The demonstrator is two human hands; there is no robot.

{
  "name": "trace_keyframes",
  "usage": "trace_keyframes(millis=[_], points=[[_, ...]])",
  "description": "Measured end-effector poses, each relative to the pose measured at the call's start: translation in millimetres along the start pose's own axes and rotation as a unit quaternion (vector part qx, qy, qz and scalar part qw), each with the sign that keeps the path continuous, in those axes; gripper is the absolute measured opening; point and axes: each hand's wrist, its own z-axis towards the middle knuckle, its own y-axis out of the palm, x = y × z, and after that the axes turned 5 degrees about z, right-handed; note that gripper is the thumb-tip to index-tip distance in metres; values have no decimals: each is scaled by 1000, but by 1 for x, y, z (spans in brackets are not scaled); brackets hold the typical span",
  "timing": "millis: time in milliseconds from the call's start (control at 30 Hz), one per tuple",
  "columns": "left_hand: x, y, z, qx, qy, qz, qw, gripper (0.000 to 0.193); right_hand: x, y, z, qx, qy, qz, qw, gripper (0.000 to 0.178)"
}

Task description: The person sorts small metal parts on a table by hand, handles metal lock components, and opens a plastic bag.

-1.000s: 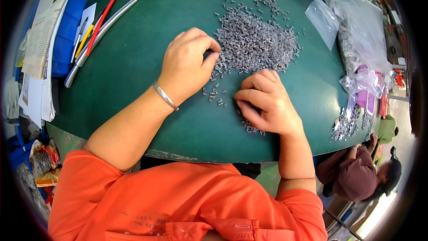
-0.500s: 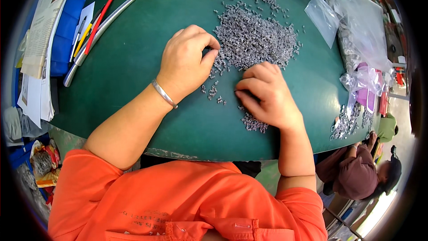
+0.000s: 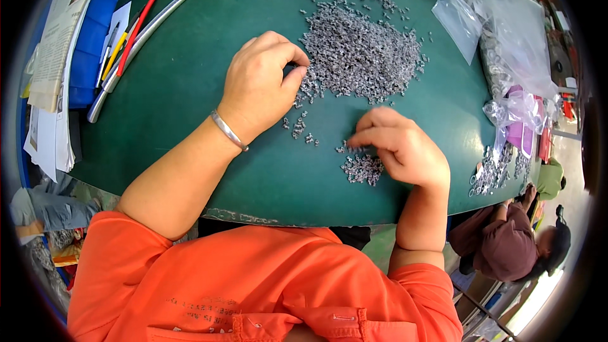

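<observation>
A big heap of small grey metal parts (image 3: 361, 50) lies on the green table (image 3: 190, 95). My left hand (image 3: 263, 82) rests at the heap's left edge, thumb and fingers pinched on a few parts. My right hand (image 3: 402, 145) lies nearer the table's front edge, fingers curled over a small separate pile of the same parts (image 3: 361, 168). A few loose parts (image 3: 297, 128) are scattered between the two hands. A silver bangle (image 3: 228, 130) sits on my left wrist.
Clear plastic bags (image 3: 506, 31) with more metal pieces lie at the right edge. A long grey tube (image 3: 136, 47), a red pen (image 3: 140, 25) and papers (image 3: 57, 31) lie at the left. Another person (image 3: 513, 240) sits below the table at the lower right.
My right hand has slid toward the front edge, dragging parts into the small pile. My left hand stays at the heap's edge.
</observation>
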Motion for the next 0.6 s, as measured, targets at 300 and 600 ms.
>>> trace_keyframes(millis=[300,600], points=[[1,1,1,4,-1,-1,1000,6,-15,31,24,35,-63,-48,996,15],[0,1,0,3,-2,1,1000,6,-9,27,22,118,-34,-169,978,12]])
